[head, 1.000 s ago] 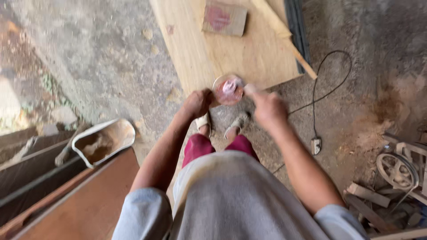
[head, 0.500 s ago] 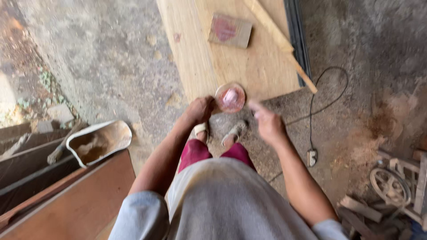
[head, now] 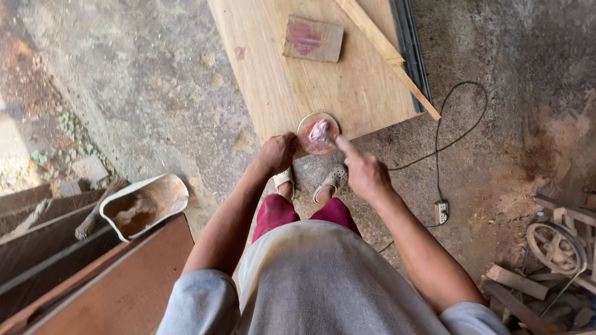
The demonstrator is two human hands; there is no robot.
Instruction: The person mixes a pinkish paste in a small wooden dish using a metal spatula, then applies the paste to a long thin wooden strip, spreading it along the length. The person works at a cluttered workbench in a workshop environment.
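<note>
A grey garment and dark red trousers are seen nearest the camera, with two feet in pale sandals [head: 334, 180] on the concrete floor [head: 136, 93]. To the near left, a reddish-brown board [head: 124, 285] is noted, and just beyond it a dented white scoop [head: 149, 201] holding sawdust. To the near right, wood offcuts and a spoked wheel [head: 554, 246] are seen.

The left hand [head: 277, 153] is closed around the edge of a small round container [head: 318, 133], held above the near end of a pale wooden panel [head: 273, 80]. Pinkish paste is visible inside the container. The right hand [head: 366, 174] is narrowed, fingers gathered around a slim tool whose tip is set into the paste; the tool itself is too small to be identified.

On the floor at right, a black cable [head: 462, 118] is looped, ending in a white socket block [head: 441, 212].

Farther along the panel, a rectangular block [head: 313, 38] smeared with red is lying flat. A long wooden strip [head: 388, 56] is laid diagonally across the panel's right edge, beside dark boards [head: 410, 49].
</note>
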